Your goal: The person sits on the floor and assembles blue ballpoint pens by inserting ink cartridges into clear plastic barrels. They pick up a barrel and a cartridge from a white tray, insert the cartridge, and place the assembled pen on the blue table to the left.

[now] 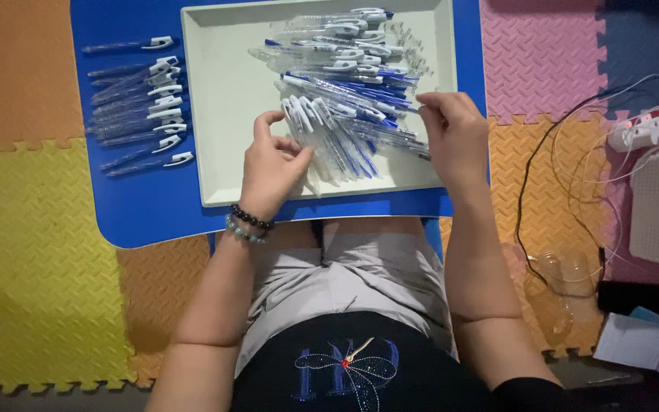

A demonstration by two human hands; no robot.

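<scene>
head view looks down on a low blue table [139, 206] with a pale rectangular tray [223, 137] on it. in the tray lies a big loose heap of pens [352, 84], clear barrels with blue and white parts, mostly in the upper and right part of the tray.

the left hand [272, 164], with bead bracelets [247, 223] on the wrist, rests over the lower middle of the tray. its fingers are curled and pinch something small near the edge of the heap; what exactly it is i cannot tell. the right hand [455, 133] is at the right side of the tray, thumb and fingers closed on a thin pen part [413, 109] that touches the heap.

on the table left of the tray, well apart from the heap, lies a row of pens [143, 107] side by side, white clips to the right. judging from this, one smaller part of the work looks done, about a dozen pieces, and the much bigger heap in the tray is left.

foam floor mats [32, 229] in several colours lie around, and a power strip [654, 122] with wires at the right.
</scene>
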